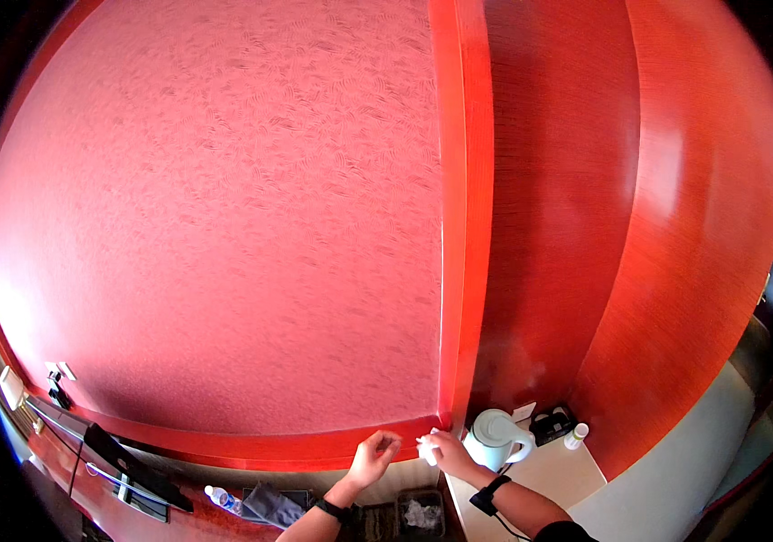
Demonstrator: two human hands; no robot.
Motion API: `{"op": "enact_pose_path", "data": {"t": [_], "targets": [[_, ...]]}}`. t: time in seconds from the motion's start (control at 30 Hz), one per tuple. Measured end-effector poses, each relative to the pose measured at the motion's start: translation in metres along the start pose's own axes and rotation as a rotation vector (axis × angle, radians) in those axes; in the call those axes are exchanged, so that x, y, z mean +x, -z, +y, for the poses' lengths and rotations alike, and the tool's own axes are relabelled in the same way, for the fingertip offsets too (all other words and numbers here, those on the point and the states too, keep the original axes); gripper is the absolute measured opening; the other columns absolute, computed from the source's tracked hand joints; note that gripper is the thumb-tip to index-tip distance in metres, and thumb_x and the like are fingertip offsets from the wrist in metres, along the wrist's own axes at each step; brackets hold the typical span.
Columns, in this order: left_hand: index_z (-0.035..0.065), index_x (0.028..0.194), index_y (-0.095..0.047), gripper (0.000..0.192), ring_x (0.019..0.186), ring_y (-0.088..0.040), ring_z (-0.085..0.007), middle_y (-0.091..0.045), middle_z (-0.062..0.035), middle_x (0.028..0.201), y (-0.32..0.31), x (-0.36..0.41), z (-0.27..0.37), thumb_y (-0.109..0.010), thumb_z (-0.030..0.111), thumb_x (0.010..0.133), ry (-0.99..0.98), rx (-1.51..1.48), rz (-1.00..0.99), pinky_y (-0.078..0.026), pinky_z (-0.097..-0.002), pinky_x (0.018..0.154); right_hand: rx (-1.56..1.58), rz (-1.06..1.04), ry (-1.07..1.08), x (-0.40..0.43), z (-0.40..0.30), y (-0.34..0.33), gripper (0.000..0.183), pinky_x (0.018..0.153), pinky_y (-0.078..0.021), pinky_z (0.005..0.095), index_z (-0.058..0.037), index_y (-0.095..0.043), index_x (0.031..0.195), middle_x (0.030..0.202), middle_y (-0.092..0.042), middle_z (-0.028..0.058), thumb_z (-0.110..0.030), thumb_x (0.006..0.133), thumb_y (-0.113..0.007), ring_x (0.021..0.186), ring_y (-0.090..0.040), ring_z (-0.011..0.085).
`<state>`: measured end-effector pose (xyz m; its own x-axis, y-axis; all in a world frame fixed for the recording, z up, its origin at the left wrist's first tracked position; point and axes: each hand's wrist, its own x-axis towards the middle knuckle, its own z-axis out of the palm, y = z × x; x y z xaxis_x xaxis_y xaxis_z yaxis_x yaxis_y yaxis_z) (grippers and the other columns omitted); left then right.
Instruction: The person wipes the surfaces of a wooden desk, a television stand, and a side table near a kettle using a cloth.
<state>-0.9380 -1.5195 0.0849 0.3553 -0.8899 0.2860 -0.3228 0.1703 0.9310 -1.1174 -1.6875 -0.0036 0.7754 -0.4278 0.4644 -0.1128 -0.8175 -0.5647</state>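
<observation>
My left hand (374, 458), with a black band at the wrist, is raised at the bottom middle; its fingers curl towards the thumb and I cannot tell whether anything is between them. Just right of it, my right hand (447, 452) holds a small white crumpled thing, perhaps tissue (429, 452). A black band with a cord circles that wrist. Close behind the right hand, a pale electric kettle (491, 433) stands on a light-topped surface (552, 477). Below the hands, a dark bin (420, 498) holds crumpled clear or white material.
A black box-like object (551, 425) and a white cup-like container (576, 436) stand right of the kettle. At left, a reddish desk (190, 525) bears a plastic bottle (222, 499), folded grey cloth (273, 505) and a dark monitor (132, 467). A red-framed wall (257, 237) rises ahead.
</observation>
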Motion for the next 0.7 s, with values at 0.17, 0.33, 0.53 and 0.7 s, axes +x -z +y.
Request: {"op": "enact_pose_path", "data": {"t": [0.17,0.33,0.53,0.7], "targets": [[-0.0032,0.112,-0.064,0.014,0.101,-0.066,-0.0144,-0.071,-0.0081,0.106,-0.006,0.038,0.056,-0.063,0.008,0.102,-0.102,-0.012,-0.068,-0.054,-0.0314,0.092,0.497,0.347,-0.057,0.025,-0.031,0.065,0.036,0.096,-0.0556,0.0388,0.0026,-0.055,0.130,0.119,-0.072,0.0170,0.006,0.094,-0.052,0.111,-0.070,0.0246],[-0.0009,0.105,-0.065,0.008,0.096,-0.064,-0.0156,-0.068,-0.0071,0.099,-0.017,0.071,0.147,-0.064,0.001,0.097,-0.344,0.062,-0.043,-0.053,-0.0317,0.087,0.493,0.698,0.184,0.068,-0.106,0.177,0.036,0.096,-0.0538,0.0403,0.0042,-0.061,0.124,0.121,-0.066,0.0189,0.004,0.088,-0.064,0.112,-0.066,0.0292],[0.0008,0.102,-0.067,0.013,0.093,-0.067,-0.0235,-0.067,-0.0121,0.099,-0.026,0.109,0.228,-0.072,0.008,0.094,-0.754,0.247,0.090,-0.054,-0.0332,0.082,-0.124,0.821,0.539,0.111,-0.146,0.256,0.035,0.095,-0.0527,0.0434,0.0047,-0.060,0.122,0.122,-0.063,0.0213,-0.002,0.088,-0.068,0.110,-0.064,0.0365],[-0.0006,0.115,-0.063,0.030,0.106,-0.062,-0.0325,-0.063,-0.0168,0.110,-0.032,0.145,0.263,-0.073,0.011,0.089,-0.882,0.284,0.164,-0.050,-0.0413,0.094,-0.244,0.871,0.670,0.152,-0.159,0.278,0.056,0.100,-0.0482,0.0504,-0.0043,-0.062,0.127,0.128,-0.059,0.0172,0.003,0.074,-0.078,0.119,-0.057,0.0399]]}}
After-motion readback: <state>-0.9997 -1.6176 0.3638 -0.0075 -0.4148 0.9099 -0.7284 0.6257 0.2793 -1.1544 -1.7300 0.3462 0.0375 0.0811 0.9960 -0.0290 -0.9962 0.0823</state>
